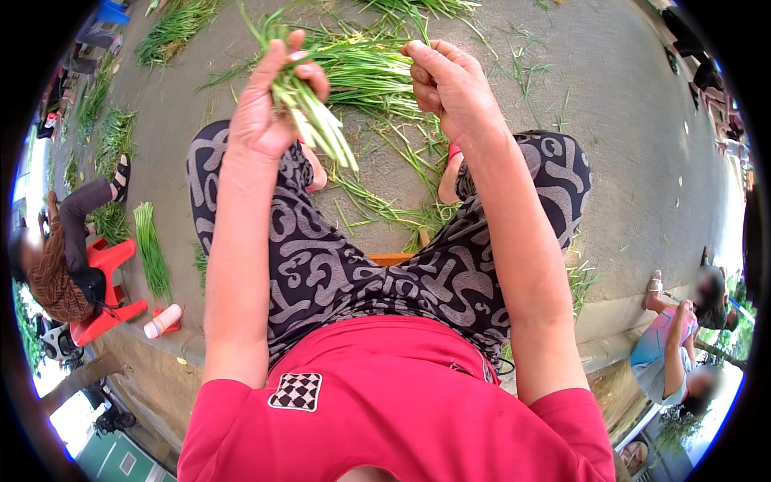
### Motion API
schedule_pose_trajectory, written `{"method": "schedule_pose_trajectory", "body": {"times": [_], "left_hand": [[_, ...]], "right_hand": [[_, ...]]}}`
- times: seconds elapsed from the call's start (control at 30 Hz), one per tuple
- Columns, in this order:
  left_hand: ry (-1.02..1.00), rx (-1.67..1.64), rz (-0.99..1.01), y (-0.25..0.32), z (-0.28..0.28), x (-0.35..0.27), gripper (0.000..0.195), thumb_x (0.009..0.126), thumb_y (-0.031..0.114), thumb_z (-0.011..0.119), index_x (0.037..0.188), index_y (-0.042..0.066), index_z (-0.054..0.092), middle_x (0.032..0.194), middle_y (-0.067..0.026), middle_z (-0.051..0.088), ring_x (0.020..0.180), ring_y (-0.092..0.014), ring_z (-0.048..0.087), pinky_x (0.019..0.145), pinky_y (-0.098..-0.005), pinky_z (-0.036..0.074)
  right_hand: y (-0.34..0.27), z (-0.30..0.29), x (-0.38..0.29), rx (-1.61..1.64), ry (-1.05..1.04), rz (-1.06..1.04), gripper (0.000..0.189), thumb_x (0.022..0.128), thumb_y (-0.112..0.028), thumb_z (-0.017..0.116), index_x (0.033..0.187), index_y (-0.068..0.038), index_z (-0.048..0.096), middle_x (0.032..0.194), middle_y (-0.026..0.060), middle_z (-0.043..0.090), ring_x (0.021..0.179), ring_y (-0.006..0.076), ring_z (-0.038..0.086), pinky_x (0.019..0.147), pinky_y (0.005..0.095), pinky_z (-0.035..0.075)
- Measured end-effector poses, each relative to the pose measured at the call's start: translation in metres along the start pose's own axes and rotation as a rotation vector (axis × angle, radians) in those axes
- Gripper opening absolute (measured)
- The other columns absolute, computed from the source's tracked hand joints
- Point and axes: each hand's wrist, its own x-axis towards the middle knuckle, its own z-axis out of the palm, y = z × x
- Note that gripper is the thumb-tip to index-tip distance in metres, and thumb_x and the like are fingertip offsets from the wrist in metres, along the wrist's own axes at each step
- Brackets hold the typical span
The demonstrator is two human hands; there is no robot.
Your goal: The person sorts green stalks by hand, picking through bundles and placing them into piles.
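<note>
My left hand (271,96) grips a small bunch of green stalks with pale cut ends (319,123), which look like garlic chives. The pale ends point down toward my lap, and the green leaves rise past the thumb. A pinch grip of my right hand (449,78) closes on a thin green leaf (385,43) that stretches across from the bunch. Below and between both hands, a larger pile of the same stalks (373,78) lies on the concrete ground. Loose stalks (385,205) are strewn between my feet.
An orange stool edge (391,259) shows between my thighs. To the left lie a neat bundle of stalks (152,250), a pinkish bottle (162,320) and a red plastic stool (114,265) with a person (66,265) seated. Another person (671,355) sits at the right. More greens (177,27) lie far left.
</note>
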Motion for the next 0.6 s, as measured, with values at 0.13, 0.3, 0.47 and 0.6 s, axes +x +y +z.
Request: {"method": "schedule_pose_trajectory", "body": {"times": [0.13,0.3,0.47,0.6], "left_hand": [[-0.063,-0.117,0.050,0.024,-0.001,-0.006,0.041,0.076,0.015,0.074,0.108,-0.003,0.055,0.076,-0.0061,0.051,0.069,-0.014,0.055,0.062,-0.0273,0.053],[-0.004,-0.015,0.310,0.052,-0.020,-0.019,0.027,0.086,0.006,0.062,0.111,-0.002,0.054,0.094,-0.0112,0.053,0.076,-0.015,0.053,0.072,-0.0291,0.051],[0.219,0.049,0.326,0.038,-0.034,-0.015,0.023,0.088,0.005,0.059,0.110,0.005,0.055,0.098,-0.0118,0.056,0.082,-0.017,0.056,0.078,-0.0314,0.053],[0.127,0.160,0.174,0.010,-0.025,-0.009,0.027,0.087,0.007,0.061,0.113,0.009,0.055,0.099,-0.0064,0.059,0.082,-0.017,0.058,0.078,-0.0341,0.054]], "right_hand": [[-0.011,-0.018,-0.003,0.028,-0.021,0.019,0.016,0.087,-0.018,0.061,0.087,-0.005,0.051,0.062,-0.0036,0.043,0.045,0.0039,0.033,0.041,0.0208,0.023],[-0.027,-0.029,-0.004,0.265,-0.014,0.168,0.024,0.092,-0.024,0.050,0.100,-0.001,0.054,0.065,-0.0018,0.046,0.051,0.0058,0.038,0.043,0.0202,0.027],[-0.022,-0.049,-0.002,0.288,-0.055,0.034,0.028,0.091,-0.012,0.042,0.114,0.001,0.053,0.081,0.0037,0.057,0.062,0.0105,0.050,0.052,0.0224,0.041],[-0.024,-0.035,-0.007,0.310,-0.010,0.026,0.027,0.090,-0.006,0.050,0.115,-0.001,0.053,0.093,0.0074,0.061,0.077,0.0157,0.060,0.069,0.0311,0.052]]}}
